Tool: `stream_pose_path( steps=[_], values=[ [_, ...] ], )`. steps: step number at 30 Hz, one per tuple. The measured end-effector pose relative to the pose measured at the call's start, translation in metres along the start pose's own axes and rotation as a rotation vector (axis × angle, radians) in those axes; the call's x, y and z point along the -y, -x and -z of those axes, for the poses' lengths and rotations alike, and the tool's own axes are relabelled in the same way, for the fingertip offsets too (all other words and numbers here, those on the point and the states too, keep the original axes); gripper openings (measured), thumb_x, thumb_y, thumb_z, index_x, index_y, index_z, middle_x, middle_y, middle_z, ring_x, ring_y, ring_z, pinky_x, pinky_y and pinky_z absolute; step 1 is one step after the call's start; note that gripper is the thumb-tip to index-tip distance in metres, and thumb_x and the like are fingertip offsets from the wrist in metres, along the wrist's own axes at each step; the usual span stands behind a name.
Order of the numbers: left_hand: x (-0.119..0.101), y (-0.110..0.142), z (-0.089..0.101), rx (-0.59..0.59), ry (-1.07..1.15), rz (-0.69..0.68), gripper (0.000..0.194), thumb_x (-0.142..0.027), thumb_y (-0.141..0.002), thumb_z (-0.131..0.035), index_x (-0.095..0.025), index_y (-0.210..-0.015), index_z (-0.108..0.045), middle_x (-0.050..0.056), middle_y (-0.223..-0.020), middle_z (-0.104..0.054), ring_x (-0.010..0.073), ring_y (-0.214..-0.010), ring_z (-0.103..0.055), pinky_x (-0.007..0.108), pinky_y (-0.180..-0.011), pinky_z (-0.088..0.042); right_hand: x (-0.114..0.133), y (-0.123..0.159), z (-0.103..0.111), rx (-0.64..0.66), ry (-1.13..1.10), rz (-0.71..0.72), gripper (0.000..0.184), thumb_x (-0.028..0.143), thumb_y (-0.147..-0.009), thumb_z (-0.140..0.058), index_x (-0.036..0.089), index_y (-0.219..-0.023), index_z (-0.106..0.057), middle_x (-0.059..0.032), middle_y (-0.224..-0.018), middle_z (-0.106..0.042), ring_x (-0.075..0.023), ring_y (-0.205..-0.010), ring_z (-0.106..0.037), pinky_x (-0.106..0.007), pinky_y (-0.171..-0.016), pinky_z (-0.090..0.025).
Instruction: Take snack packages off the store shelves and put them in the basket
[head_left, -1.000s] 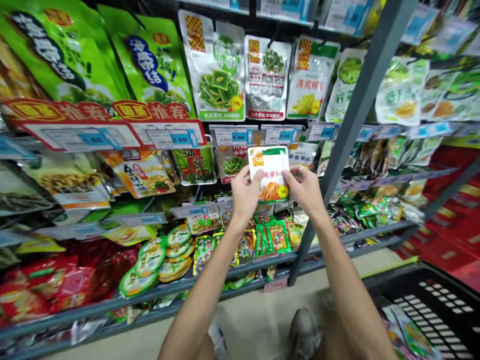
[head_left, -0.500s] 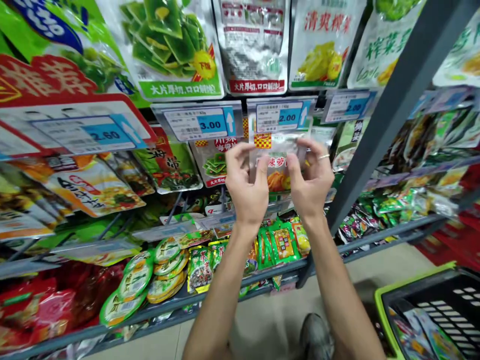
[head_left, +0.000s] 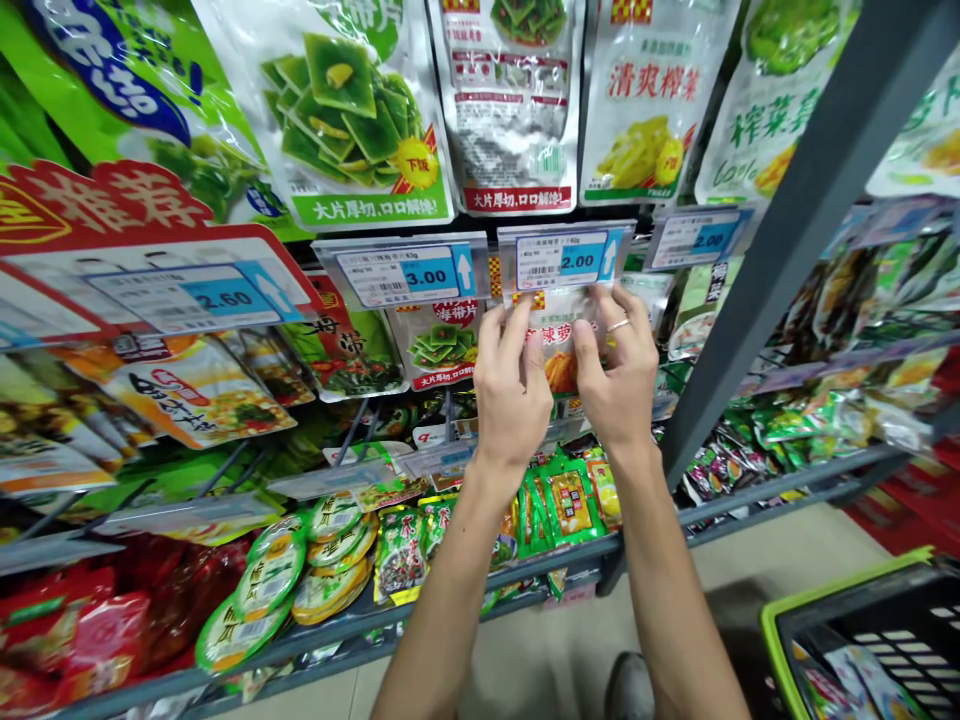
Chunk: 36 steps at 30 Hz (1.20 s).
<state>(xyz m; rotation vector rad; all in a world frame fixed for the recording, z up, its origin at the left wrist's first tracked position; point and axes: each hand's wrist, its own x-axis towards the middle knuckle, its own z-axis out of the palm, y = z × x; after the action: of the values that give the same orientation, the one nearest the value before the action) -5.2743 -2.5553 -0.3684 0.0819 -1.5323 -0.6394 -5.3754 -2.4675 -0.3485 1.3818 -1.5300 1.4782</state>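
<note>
Both my hands are raised to the hanging row of a shop shelf. My left hand (head_left: 512, 385) and my right hand (head_left: 619, 368) pinch the two sides of a white snack packet (head_left: 561, 345) with red writing and an orange picture. The packet's top is tucked behind the price tag reading 2.00 (head_left: 564, 258), so its upper edge is hidden. A ring shows on a finger of my right hand. Beside the packet hangs a packet of green seaweed squares (head_left: 442, 345) under the 3.00 tag (head_left: 405, 272).
Larger packets (head_left: 510, 100) hang on the row above. Round green packs (head_left: 300, 570) and small green sachets (head_left: 566, 495) lie on the lower shelf. A grey upright post (head_left: 780, 240) slants at the right. A black basket with a green rim (head_left: 862, 640) stands on the floor at the lower right.
I have come closer to the shelf. My hands have carried the white packet up and forward, from open view below the tags to behind the 2.00 tag.
</note>
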Motion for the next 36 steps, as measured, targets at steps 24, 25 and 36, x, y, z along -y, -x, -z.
stream_pose_path(
  steps=[24, 25, 36],
  values=[
    [-0.011, -0.009, 0.009, 0.106, 0.049, 0.062, 0.051, -0.055, -0.113, -0.04, -0.029, -0.155, -0.054, 0.013, -0.149, -0.054, 0.028, -0.145, -0.052, 0.05, -0.127, -0.043, 0.019, -0.003, 0.002, -0.013, 0.195, 0.089, 0.039, 0.04, -0.115, -0.043, 0.027, -0.148, -0.059, -0.0142, -0.141, -0.049, -0.0311, -0.142, -0.051, -0.064, -0.124, -0.044],
    [-0.012, -0.009, 0.009, 0.109, 0.041, 0.074, 0.05, -0.053, -0.113, -0.04, -0.029, -0.154, -0.055, 0.013, -0.148, -0.055, 0.0281, -0.144, -0.053, 0.051, -0.127, -0.043, 0.02, -0.003, 0.001, -0.018, 0.204, 0.091, 0.039, 0.039, -0.115, -0.043, 0.027, -0.148, -0.06, -0.0142, -0.141, -0.049, -0.0311, -0.142, -0.052, -0.064, -0.123, -0.045],
    [-0.001, -0.008, 0.012, 0.167, -0.07, 0.21, 0.052, -0.032, -0.111, -0.044, -0.03, -0.163, -0.049, 0.014, -0.146, -0.057, 0.0281, -0.131, -0.062, 0.05, -0.125, -0.044, 0.002, 0.004, -0.014, 0.103, 0.265, -0.052, 0.054, 0.04, -0.113, -0.039, 0.033, -0.167, -0.043, -0.0149, -0.153, -0.045, -0.0338, -0.139, -0.054, -0.059, -0.112, -0.057]
  ],
)
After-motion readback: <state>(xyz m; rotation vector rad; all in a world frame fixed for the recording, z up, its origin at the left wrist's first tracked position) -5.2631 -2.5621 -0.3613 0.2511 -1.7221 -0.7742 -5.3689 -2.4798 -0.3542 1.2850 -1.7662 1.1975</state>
